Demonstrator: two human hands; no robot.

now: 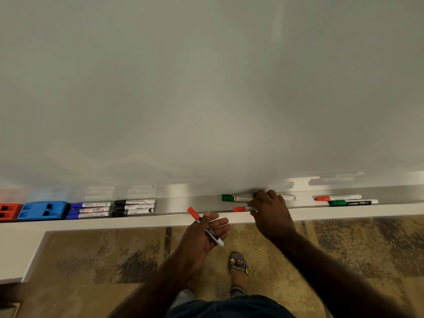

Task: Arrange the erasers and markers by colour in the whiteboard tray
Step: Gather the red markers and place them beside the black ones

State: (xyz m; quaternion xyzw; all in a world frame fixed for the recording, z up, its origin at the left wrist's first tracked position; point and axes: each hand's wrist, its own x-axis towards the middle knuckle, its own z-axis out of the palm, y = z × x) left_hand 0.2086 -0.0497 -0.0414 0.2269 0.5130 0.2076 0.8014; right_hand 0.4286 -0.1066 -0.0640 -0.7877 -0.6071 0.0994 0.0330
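A pale, blank whiteboard surface fills the upper view under dim, even light, above a mottled tan-and-dark patterned carpet, with white ledge at the left edge.

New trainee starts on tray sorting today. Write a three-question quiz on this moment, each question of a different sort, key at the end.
1. True or false: the left hand holds a red-capped marker above the floor, off the tray.
2. Which group lies directly right of the blue eraser? A) black markers B) blue markers C) green markers
3. Fill in: the right hand rests on markers in the tray, and just left of it lies a marker with a ____ cap.

Key: 1 true; 2 B, the blue markers; 3 green.
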